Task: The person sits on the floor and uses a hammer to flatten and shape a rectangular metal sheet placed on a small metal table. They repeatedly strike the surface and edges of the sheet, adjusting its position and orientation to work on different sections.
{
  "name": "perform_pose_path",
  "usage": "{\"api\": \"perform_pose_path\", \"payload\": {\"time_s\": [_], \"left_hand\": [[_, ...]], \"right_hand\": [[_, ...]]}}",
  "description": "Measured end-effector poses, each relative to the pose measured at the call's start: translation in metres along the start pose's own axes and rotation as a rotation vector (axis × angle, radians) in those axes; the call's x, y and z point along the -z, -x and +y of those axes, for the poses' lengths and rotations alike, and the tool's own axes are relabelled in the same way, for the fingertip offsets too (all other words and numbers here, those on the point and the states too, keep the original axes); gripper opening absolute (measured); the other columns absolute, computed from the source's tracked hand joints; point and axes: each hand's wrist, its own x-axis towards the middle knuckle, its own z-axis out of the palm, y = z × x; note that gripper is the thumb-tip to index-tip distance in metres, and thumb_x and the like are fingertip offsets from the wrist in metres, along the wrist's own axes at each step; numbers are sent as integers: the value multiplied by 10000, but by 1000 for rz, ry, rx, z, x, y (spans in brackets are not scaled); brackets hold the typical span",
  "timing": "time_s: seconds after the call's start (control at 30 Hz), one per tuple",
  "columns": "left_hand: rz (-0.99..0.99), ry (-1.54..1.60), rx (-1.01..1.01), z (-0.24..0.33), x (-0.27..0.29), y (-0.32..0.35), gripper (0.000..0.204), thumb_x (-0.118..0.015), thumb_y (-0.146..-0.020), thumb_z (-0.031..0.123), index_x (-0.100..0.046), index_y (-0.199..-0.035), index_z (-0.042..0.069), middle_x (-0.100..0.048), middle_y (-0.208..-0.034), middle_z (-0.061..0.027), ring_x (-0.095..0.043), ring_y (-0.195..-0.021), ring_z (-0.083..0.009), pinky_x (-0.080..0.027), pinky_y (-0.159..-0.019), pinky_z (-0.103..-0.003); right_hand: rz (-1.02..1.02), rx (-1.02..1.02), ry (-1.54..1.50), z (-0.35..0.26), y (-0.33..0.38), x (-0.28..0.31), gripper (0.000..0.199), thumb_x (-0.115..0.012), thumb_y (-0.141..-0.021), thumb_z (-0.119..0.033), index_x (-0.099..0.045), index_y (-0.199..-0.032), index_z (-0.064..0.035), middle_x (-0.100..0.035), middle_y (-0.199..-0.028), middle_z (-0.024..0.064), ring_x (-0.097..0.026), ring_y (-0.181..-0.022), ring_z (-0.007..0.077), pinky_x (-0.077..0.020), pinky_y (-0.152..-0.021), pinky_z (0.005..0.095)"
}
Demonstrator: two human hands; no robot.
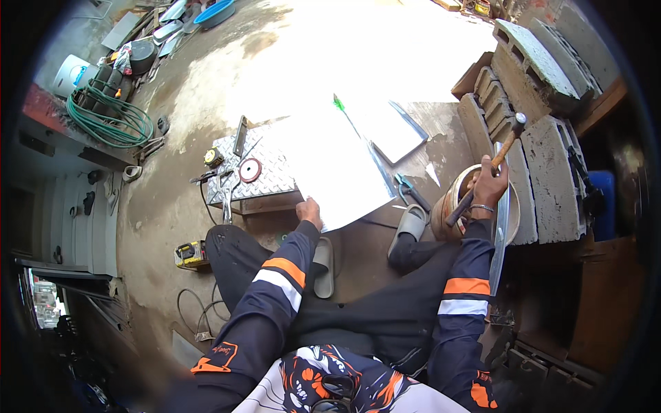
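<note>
My right hand (489, 184) is wrapped round the wooden handle of a hammer (508, 143), its metal head pointing up and away. This hand is above a stained bucket (443, 215) at the right. My left hand (309, 212) is closed at the near left edge of a large, glaring white sheet (337, 175). Part of the sheet lies over a low diamond-plate bench (275, 153); glare hides its surface detail. On the bench are a tape measure (213, 157), a red-rimmed disc (250, 170) and a plier-like metal tool (226, 201).
Teal-handled snips (413, 192) lie right of the sheet, near my slippered foot (407, 233). Concrete blocks (551, 180) are stacked at the right. A yellow-and-black device (191, 255) and loose cable (200, 313) sit on the floor at left. A green hose (110, 120) is coiled farther back.
</note>
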Motion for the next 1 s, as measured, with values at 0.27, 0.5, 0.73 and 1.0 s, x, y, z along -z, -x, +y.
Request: {"api": "perform_pose_path", "payload": {"time_s": [0.27,0.5,0.73,1.0], "left_hand": [[-322,97,227,-24,-33,77,711,-559,-1003,423,-353,-1420,-115,-520,-1409,-252,-634,-1147,-381,-542,-946,-511],[-541,-1159,-567,78,20,65,497,-745,-871,474,-695,-1135,56,-732,-1002,-169,-691,-1001,-400,-551,-877,-443],[-281,-1298,-1575,186,-117,-1,784,-838,-768,385,-477,-1427,159,-525,-1399,-137,-455,-1367,-329,-346,-1135,-516],[-493,-1707,-1592,210,-171,-50,218,-526,-955,199,-735,-1012,228,-694,-1070,-89,-644,-1103,-273,-504,-963,-457]], "right_hand": [[-382,-292,-315,-2,53,-62,285,-568,-967,-114,-510,-1216,11,-504,-722,30,-510,-481,115,-447,-359,290],[-390,-789,-624,17,32,-33,179,-549,-965,-106,-522,-1119,-19,-528,-777,36,-526,-594,126,-474,-492,290],[-318,-771,-722,-3,19,-35,172,-553,-980,-113,-513,-1114,-15,-551,-782,24,-547,-618,115,-496,-541,273],[-312,-660,-709,-26,7,-33,260,-559,-953,-110,-487,-1172,10,-556,-784,45,-578,-591,146,-520,-494,311]]}}
